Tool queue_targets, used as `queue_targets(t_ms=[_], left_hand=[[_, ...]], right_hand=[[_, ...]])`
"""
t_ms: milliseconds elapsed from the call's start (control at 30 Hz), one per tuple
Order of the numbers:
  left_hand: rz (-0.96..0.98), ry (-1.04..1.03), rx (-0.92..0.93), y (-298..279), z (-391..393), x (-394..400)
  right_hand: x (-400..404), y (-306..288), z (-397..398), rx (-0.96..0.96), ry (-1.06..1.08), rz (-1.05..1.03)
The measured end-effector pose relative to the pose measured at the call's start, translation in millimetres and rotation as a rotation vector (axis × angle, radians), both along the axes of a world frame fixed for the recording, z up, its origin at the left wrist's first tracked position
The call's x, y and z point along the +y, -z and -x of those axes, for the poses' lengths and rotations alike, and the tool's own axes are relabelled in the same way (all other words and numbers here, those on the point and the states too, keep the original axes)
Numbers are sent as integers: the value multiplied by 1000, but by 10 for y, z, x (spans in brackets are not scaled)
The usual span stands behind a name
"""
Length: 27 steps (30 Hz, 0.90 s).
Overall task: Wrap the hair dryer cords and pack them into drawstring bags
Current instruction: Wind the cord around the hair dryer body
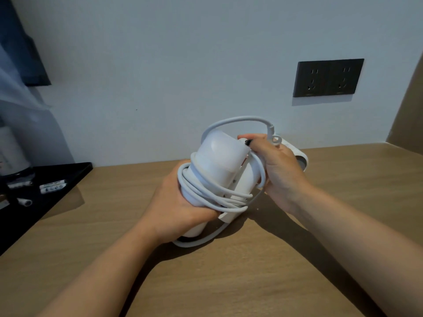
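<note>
left hand [183,202] grips cord-wrapped hair dryer [219,161], long axis tilted up-right

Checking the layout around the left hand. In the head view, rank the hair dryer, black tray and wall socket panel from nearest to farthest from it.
1. hair dryer: gripped in the left hand.
2. black tray: on the table, at the left edge.
3. wall socket panel: up on the wall, far right.

It looks like a hotel room: a wooden desk [229,282], wall sockets [328,77], a black tray [57,179] of small packets [52,187].
</note>
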<state>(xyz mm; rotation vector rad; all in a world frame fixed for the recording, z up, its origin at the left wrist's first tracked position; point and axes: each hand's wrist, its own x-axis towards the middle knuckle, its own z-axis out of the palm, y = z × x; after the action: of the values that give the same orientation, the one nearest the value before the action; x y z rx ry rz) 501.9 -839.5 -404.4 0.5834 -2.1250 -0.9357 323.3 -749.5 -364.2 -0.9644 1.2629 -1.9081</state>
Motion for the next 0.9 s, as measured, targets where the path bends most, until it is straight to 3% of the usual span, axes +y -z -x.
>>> queue_targets(t_ms=[333, 467, 633, 767, 900], left_hand=[[90, -103, -7, -21, -22, 157], [383, -209, -64, -76, -10, 286], [602, -247, 33, 5, -7, 330], [602, -302, 76, 26, -25, 438], [331, -411, 177, -43, -14, 633]], right_hand=[[-28, 29, -97, -293, -68, 21], [58, 38, -5, -394, -30, -8], [200, 120, -42, -462, -79, 0], [294, 154, -93, -440, -56, 96], [332, 245, -250, -204, -74, 109]])
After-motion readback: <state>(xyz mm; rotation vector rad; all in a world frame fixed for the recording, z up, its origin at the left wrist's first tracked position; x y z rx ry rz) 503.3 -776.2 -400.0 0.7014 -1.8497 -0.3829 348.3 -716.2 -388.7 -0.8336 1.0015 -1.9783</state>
